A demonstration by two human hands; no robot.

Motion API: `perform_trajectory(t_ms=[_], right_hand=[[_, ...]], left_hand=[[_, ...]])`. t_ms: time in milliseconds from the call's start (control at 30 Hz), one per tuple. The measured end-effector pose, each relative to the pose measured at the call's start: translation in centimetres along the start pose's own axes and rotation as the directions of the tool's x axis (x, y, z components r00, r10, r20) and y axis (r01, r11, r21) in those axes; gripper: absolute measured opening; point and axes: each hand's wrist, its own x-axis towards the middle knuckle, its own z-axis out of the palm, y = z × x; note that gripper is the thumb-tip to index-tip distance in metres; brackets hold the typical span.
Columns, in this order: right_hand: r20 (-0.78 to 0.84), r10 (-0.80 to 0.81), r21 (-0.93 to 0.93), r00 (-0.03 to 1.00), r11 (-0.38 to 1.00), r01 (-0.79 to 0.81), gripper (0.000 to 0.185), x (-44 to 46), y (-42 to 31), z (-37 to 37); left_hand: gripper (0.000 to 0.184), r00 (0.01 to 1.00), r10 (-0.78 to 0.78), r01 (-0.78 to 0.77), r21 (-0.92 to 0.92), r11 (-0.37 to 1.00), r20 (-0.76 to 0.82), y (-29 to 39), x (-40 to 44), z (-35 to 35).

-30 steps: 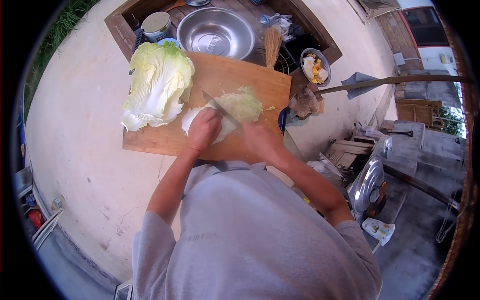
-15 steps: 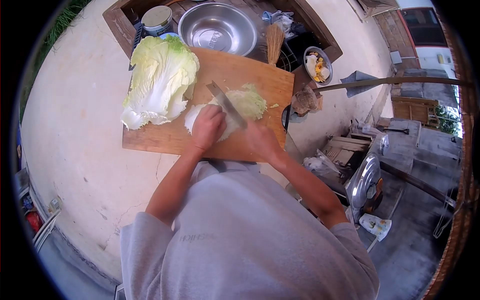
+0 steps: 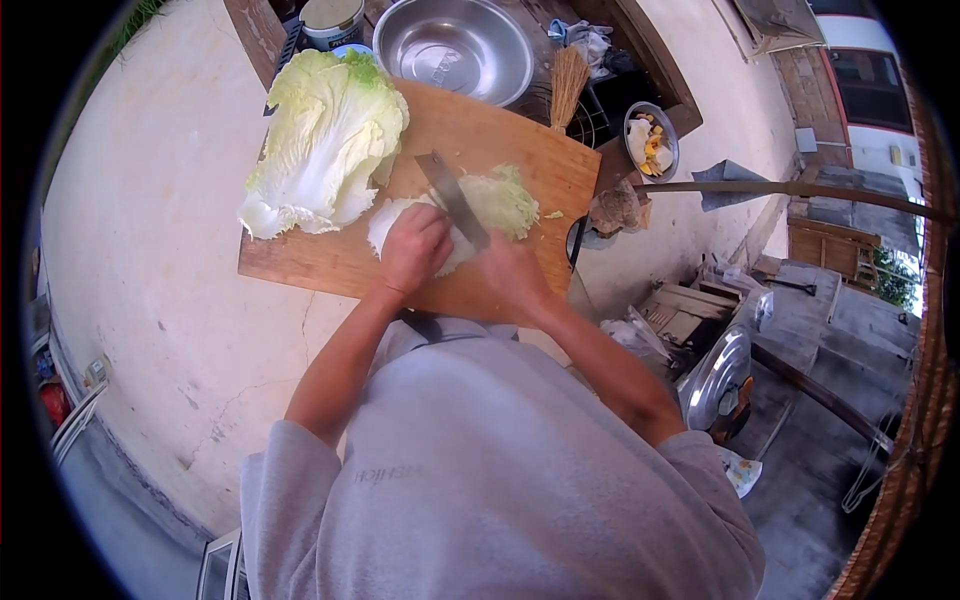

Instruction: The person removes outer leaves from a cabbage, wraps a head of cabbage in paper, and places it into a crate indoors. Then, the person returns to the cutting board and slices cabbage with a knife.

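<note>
My right hand (image 3: 512, 268) grips the handle of a broad-bladed kitchen knife (image 3: 452, 198), its blade slanting up and left across the cabbage. Beneath and beside the blade lie cut napa cabbage leaves (image 3: 500, 205), pale green at the right end and white at the left. My left hand (image 3: 416, 245), fingers curled, presses down on the white part just left of the blade. A stack of large whole cabbage leaves (image 3: 325, 150) rests on the left side of the wooden cutting board (image 3: 500, 130). The knife handle is hidden in my fist.
Behind the board stand a steel basin (image 3: 455, 50) and a lidded tub (image 3: 332, 20). A straw whisk (image 3: 570, 85) leans at the board's far right edge, near a bowl of yellow and white pieces (image 3: 650, 145). A pole (image 3: 790, 188) juts in from the right.
The view has shifted slightly. The knife has moved a little left against the cabbage, closer to my left hand, which still presses on the leaves.
</note>
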Motion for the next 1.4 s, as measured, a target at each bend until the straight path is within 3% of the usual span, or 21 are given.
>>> perform_trajectory(t_ms=[300,433,600,700,900,1100,1400], right_hand=[[0.215,-0.023,-0.115,0.976,0.992,0.049,0.023,-0.9,-3.1,-5.6],[0.199,0.04,-0.108,0.979,0.994,-0.018,0.019,-0.3,-1.6,-1.4],[0.126,0.107,-0.044,0.986,0.994,-0.102,0.019,0.3,-0.6,0.2],[0.074,0.004,0.003,0.997,1.0,-0.004,0.021,-0.8,-2.7,-2.7],[0.279,0.064,-0.071,0.958,0.996,-0.046,0.021,-1.2,-3.3,-4.9],[0.073,0.003,-0.082,0.997,0.997,0.003,0.023,-0.1,-1.0,1.5],[0.237,-0.002,-0.113,0.971,0.993,0.03,0.024,-1.4,-4.2,-5.4]], left_hand=[[0.013,1.0,0.011,-0.011,-0.002,1.0,-0.003,-0.6,-0.5,0.1],[0.013,0.999,-0.019,0.018,0.017,1.0,0.048,-1.1,-0.9,0.2],[0.013,0.999,0.03,-0.03,0.006,1.0,-0.017,-0.3,-0.4,-0.2],[0.014,0.999,0.014,-0.013,0.013,1.0,-0.049,-0.6,-0.4,-0.3],[0.013,0.999,-0.021,0.021,-0.007,1.0,-0.045,-0.8,-0.5,0.1],[0.013,0.998,-0.017,0.018,0.017,1.0,-0.056,-0.9,-0.5,-0.1],[0.013,0.992,-0.043,0.043,-0.003,0.999,-0.122,-0.7,-0.8,0.1]])
